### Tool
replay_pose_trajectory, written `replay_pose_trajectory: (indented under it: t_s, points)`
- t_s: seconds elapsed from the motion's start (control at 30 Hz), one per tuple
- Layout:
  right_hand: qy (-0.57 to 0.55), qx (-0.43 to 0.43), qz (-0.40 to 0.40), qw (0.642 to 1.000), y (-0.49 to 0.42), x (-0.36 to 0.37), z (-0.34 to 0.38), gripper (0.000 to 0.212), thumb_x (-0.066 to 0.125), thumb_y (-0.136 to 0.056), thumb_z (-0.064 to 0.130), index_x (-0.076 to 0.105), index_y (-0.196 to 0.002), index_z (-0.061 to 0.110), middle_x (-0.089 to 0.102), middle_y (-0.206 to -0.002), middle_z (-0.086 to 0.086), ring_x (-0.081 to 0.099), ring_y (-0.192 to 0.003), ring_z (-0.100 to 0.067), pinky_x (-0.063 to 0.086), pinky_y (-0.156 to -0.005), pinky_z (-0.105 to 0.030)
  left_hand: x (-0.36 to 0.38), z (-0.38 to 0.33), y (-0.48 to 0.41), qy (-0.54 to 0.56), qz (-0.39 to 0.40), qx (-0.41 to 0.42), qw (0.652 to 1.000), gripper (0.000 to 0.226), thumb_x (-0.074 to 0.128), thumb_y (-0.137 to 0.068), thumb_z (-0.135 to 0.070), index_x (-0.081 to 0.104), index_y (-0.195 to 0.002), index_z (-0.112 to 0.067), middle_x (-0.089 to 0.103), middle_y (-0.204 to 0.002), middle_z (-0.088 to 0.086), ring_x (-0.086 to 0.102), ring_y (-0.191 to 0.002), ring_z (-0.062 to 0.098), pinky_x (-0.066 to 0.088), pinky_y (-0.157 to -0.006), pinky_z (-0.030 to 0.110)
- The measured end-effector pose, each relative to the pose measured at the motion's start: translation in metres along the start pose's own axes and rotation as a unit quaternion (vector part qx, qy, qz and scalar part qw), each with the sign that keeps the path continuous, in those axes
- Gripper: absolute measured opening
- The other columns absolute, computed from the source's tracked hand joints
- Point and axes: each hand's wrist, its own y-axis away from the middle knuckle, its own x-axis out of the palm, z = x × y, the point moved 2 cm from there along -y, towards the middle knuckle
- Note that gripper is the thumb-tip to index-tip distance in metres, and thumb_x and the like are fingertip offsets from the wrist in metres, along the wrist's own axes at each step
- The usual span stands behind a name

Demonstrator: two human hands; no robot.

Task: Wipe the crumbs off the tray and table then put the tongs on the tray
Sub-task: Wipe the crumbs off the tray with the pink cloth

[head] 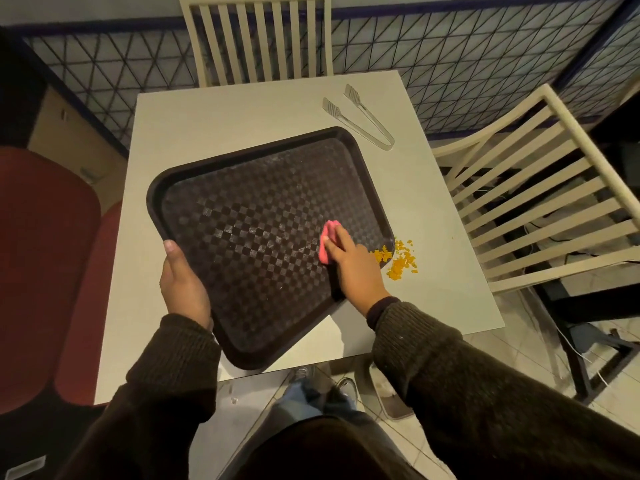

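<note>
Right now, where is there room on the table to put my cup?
The table is bare along its far edge, between the tray and the slatted chair, left of the tongs. The strip left of the tray is bare too. The right side is crowded: orange crumbs beside the right hand wiping with a pink cloth.

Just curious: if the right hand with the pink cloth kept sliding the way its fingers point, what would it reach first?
Probably nothing soon: the right hand points up-left across the tray, whose patterned floor looks bare until the far-left rim.
</note>
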Motion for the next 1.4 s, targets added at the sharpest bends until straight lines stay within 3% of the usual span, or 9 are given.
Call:
replay_pose_trajectory:
  t_s: [0.07, 0.2, 0.43, 0.57, 0.77, 0.83, 1.0, 1.17, 1.4]
  points:
    - [-0.012, 0.057, 0.010, 0.998, -0.001, 0.001, -0.018, 0.057, 0.044, -0.089, -0.002, 0.036, -0.143, 0.012, 0.022, -0.156, -0.003, 0.035, -0.136, -0.035, 0.034, -0.106, -0.048, 0.000, 0.000, 0.000, -0.011, -0.004, 0.003, 1.000, 0.057, 0.020, -0.093, -0.061, 0.044, -0.133, -0.028, 0.048, -0.140, 0.001, 0.046, -0.125, 0.021, 0.037, -0.103, 0.036]
    - [0.015, 0.117, 0.030, 0.993, 0.002, 0.003, -0.044, 0.051, 0.042, -0.089, -0.002, 0.040, -0.139, 0.009, 0.032, -0.151, -0.010, 0.038, -0.133, -0.034, 0.036, -0.105, -0.046, 0.001, -0.001, 0.002, -0.001, -0.018, -0.001, 1.000, 0.057, 0.021, -0.093, -0.060, 0.045, -0.132, -0.026, 0.049, -0.139, 0.001, 0.047, -0.124, 0.021, 0.038, -0.100, 0.032]
    - [0.052, 0.153, 0.030, 0.986, 0.008, -0.019, -0.081, 0.025, 0.047, -0.083, 0.005, 0.062, -0.096, 0.020, 0.057, -0.109, -0.003, 0.057, -0.095, -0.032, 0.040, -0.071, -0.035, -0.005, -0.014, 0.004, 0.012, -0.051, 0.022, 0.998, 0.056, 0.026, -0.094, -0.057, 0.050, -0.129, -0.021, 0.055, -0.125, -0.004, 0.052, -0.110, 0.012, 0.041, -0.090, 0.022]
    - [0.089, 0.156, -0.003, 0.984, 0.003, -0.044, -0.085, 0.028, 0.054, -0.076, 0.001, 0.063, -0.097, 0.016, 0.056, -0.109, -0.004, 0.059, -0.086, -0.034, 0.042, -0.066, -0.033, -0.004, -0.024, 0.011, 0.010, -0.055, 0.061, 0.997, 0.055, 0.025, -0.095, -0.055, 0.052, -0.128, -0.020, 0.055, -0.121, -0.007, 0.052, -0.109, 0.009, 0.041, -0.084, 0.014]
    - [0.020, 0.009, 0.004, 1.000, 0.022, -0.047, -0.013, 0.031, 0.044, -0.087, 0.003, 0.068, -0.104, 0.015, 0.054, -0.124, -0.004, 0.050, -0.110, -0.028, 0.038, -0.085, -0.030, 0.003, -0.038, 0.025, 0.016, -0.061, 0.090, 0.994, 0.050, 0.024, -0.099, -0.046, 0.054, -0.124, -0.015, 0.053, -0.114, -0.009, 0.050, -0.105, 0.005, 0.038, -0.061, -0.005]
    - [0.035, -0.028, 0.033, 0.998, 0.030, -0.028, 0.000, 0.029, 0.044, -0.088, 0.002, 0.067, -0.102, 0.014, 0.053, -0.124, -0.007, 0.048, -0.111, -0.029, 0.039, -0.087, -0.034, 0.004, -0.039, 0.027, 0.013, -0.065, 0.091, 0.994, 0.047, 0.025, -0.099, -0.047, 0.056, -0.119, -0.018, 0.055, -0.112, -0.010, 0.052, -0.101, 0.006, 0.039, -0.059, -0.003]
    - [0.037, 0.051, 0.021, 0.998, 0.027, -0.008, -0.024, 0.016, 0.052, -0.084, 0.007, 0.066, -0.091, 0.013, 0.056, -0.103, -0.004, 0.053, -0.099, -0.026, 0.038, -0.070, -0.028, -0.004, -0.042, 0.030, -0.006, -0.080, 0.093, 0.992, 0.052, 0.025, -0.098, -0.050, 0.056, -0.121, -0.015, 0.055, -0.111, -0.009, 0.052, -0.104, 0.008, 0.041, -0.064, 0.007]
    - [0.058, 0.084, 0.029, 0.994, 0.019, -0.011, -0.052, 0.011, 0.056, -0.080, 0.009, 0.065, -0.085, 0.013, 0.053, -0.094, -0.001, 0.052, -0.091, -0.020, 0.034, -0.065, -0.025, -0.013, -0.044, 0.033, -0.016, -0.086, 0.104, 0.991, 0.052, 0.027, -0.097, -0.051, 0.057, -0.119, -0.015, 0.057, -0.110, -0.005, 0.053, -0.100, 0.010, 0.040, -0.075, 0.015]
    - [0.093, 0.136, 0.036, 0.986, 0.023, -0.030, -0.084, 0.017, 0.052, -0.080, 0.008, 0.065, -0.088, 0.017, 0.054, -0.095, -0.002, 0.056, -0.089, -0.025, 0.043, -0.068, -0.030, -0.016, -0.045, 0.034, -0.031, -0.097, 0.144, 0.984, 0.053, 0.028, -0.099, -0.046, 0.058, -0.117, -0.006, 0.055, -0.106, -0.001, 0.050, -0.098, 0.012, 0.037, -0.063, 0.008]
